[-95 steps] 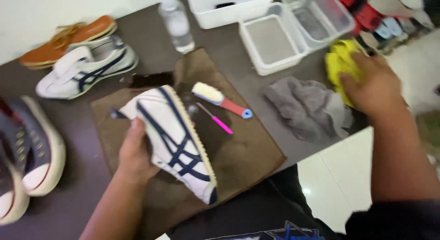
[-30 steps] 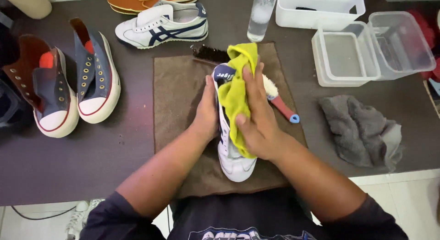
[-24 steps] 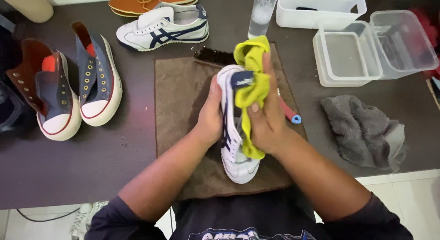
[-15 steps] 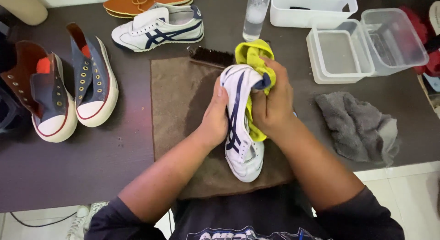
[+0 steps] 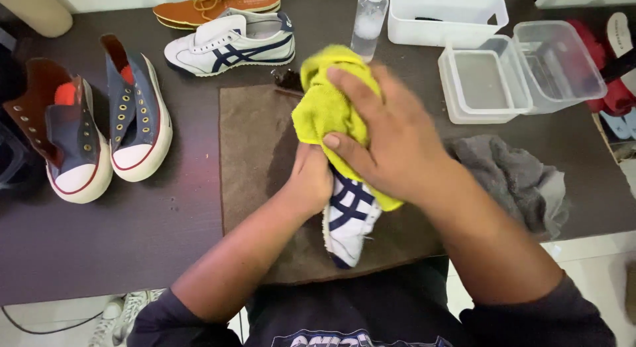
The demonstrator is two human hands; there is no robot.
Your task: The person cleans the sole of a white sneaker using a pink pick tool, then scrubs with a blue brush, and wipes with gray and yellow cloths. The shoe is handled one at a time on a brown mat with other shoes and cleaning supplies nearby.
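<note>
The dark tabletop [image 5: 165, 214] fills the view, and a brown mat [image 5: 255, 155] lies at its centre. At nine o'clock stand two navy canvas high-tops [image 5: 99, 121] with red trim and white toe caps. At two o'clock sit a white tub [image 5: 447, 19] and two clear plastic boxes [image 5: 523, 68] touching each other. At three o'clock, partly behind the right forearm, lies a crumpled grey cloth [image 5: 530, 181]. At eleven o'clock a white sneaker with navy stripes [image 5: 228, 45] lies on its side just in front of a tan shoe [image 5: 212, 2], and a clear bottle [image 5: 368, 19] stands at twelve. Above the mat, the right hand [image 5: 397, 141] spreads its fingers over a yellow cloth [image 5: 328, 108], its grip pressing the cloth onto the white striped shoe [image 5: 348, 218] held at the centre. The left hand [image 5: 311, 178] has its grip closed around that shoe from below, its toe pointing to six o'clock. A dark brush [image 5: 288, 78] peeks out just beyond the cloth.
</note>
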